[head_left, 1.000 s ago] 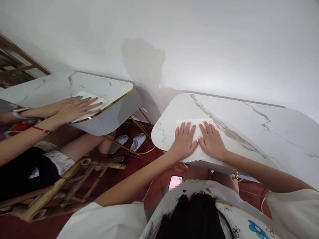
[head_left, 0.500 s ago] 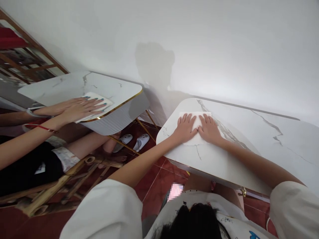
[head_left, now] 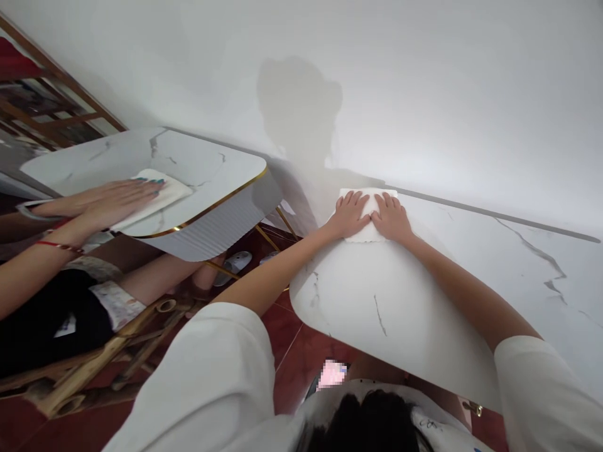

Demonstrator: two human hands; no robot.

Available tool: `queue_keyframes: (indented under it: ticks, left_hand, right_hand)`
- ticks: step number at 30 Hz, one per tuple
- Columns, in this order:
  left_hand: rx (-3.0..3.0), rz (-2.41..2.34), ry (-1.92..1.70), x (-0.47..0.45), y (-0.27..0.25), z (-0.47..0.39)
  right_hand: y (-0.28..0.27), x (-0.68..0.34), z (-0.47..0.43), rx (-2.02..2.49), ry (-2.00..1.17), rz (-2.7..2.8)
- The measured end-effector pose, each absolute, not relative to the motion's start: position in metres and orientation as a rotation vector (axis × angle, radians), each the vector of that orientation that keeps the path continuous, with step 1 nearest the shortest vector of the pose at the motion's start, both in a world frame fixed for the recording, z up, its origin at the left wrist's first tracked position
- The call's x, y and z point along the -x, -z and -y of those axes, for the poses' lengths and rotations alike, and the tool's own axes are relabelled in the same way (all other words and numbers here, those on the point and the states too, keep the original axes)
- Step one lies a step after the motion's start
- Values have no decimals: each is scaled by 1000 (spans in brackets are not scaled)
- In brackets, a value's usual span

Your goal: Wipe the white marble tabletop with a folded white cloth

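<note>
Both of my palms press a white cloth-like sheet (head_left: 362,233), perhaps a paper towel, onto the white marble-patterned table (head_left: 339,295). My left hand (head_left: 349,215) lies flat on the sheet's left half with the fingers spread. Beside it, my right hand (head_left: 391,216) rests flat on the right half, fingers apart and thumb close to the left thumb. The sheet's far edge reaches the table's back edge by the wall. Some of the sheet is hidden beneath my hands.
At the left, another person's hands (head_left: 122,196) lie on a white sheet (head_left: 176,186) on a second marble-patterned table (head_left: 202,157) with gold trim. That person sits on a bamboo chair (head_left: 94,367). Light slippers (head_left: 235,263) are on the red tiled floor (head_left: 282,333). A white wall (head_left: 447,94) stands behind both tables.
My hands and the sheet have slid away from me to the table's back edge. The other person's hands and sheet have moved left on their table.
</note>
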State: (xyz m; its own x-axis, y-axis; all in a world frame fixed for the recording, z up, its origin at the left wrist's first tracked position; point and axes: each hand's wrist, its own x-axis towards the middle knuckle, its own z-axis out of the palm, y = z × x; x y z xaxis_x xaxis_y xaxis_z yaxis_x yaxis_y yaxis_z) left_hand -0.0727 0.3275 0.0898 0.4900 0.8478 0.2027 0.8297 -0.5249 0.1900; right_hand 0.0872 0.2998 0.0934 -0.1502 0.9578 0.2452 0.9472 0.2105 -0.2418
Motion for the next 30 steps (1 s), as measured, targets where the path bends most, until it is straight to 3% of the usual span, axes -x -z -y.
queue_keyframes:
  ticks: [16,30]
  left_hand:
    - [-2645,-1481,-445,76,-90,-365]
    - [-2606,-1584,-413,121,-90,-285]
  right_hand:
    - [-91,-83,-338,1771,52,2162]
    - [-92,-42,-269,1684,30,2237]
